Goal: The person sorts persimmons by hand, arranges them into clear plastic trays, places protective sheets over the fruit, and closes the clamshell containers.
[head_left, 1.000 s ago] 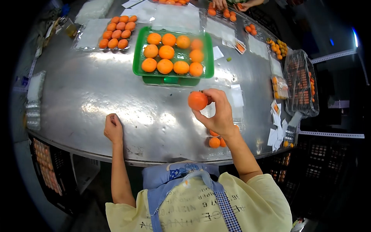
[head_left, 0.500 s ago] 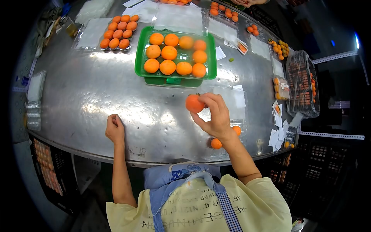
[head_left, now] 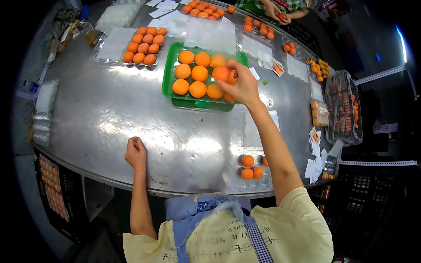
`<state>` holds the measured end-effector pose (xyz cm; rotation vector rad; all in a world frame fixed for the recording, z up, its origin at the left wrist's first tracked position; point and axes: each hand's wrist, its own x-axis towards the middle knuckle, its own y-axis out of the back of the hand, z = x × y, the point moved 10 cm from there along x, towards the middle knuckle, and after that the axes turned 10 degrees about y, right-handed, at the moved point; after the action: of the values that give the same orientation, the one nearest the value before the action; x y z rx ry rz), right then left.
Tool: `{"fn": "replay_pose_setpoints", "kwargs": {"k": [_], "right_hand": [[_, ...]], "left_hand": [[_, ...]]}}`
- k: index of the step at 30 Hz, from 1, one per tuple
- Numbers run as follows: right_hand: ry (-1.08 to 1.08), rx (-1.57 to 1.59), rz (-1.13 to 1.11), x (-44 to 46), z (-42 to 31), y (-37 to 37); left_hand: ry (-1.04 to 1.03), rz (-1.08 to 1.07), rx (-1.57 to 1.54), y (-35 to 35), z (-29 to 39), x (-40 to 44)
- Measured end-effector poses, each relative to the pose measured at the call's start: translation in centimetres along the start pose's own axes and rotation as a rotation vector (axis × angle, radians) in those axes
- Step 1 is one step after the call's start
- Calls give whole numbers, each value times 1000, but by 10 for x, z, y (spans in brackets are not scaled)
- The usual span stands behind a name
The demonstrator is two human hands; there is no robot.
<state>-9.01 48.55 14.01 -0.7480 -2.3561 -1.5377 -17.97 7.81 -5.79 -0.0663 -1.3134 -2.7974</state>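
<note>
My right hand (head_left: pixel 242 85) is closed on an orange (head_left: pixel 221 73), holding it over the right half of a clear punnet that sits in a green tray (head_left: pixel 167 83). Rows of oranges (head_left: pixel 198 89) fill the punnet, and my fingers hide some on the right. The tray stands on a green base (head_left: pixel 180 103). Resting near the table's front edge, my left hand (head_left: pixel 135 153) is curled into a fist with nothing visible in it. Below my right forearm lies an open clear punnet (head_left: pixel 254 185) with several oranges in its compartments.
Another filled punnet (head_left: pixel 145 45) sits at the back left of the metal table (head_left: pixel 87 114). A plastic-wrapped crate (head_left: pixel 344 105) stands at the right edge. Paper slips (head_left: pixel 315 166) lie nearby. Across the table, a co-worker's hands (head_left: pixel 280 13) hold a fruit.
My right hand has moved forward with the orange, from above the bare metal to over the green tray. My left hand stays curled in about the same spot. More of the co-worker shows.
</note>
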Motion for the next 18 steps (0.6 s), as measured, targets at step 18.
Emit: {"fn": "replay_pose_setpoints", "kwargs": {"k": [18], "right_hand": [[-15,-182,-195,8,7,-33]], "left_hand": [[9,2,-53,4,2,0]]}}
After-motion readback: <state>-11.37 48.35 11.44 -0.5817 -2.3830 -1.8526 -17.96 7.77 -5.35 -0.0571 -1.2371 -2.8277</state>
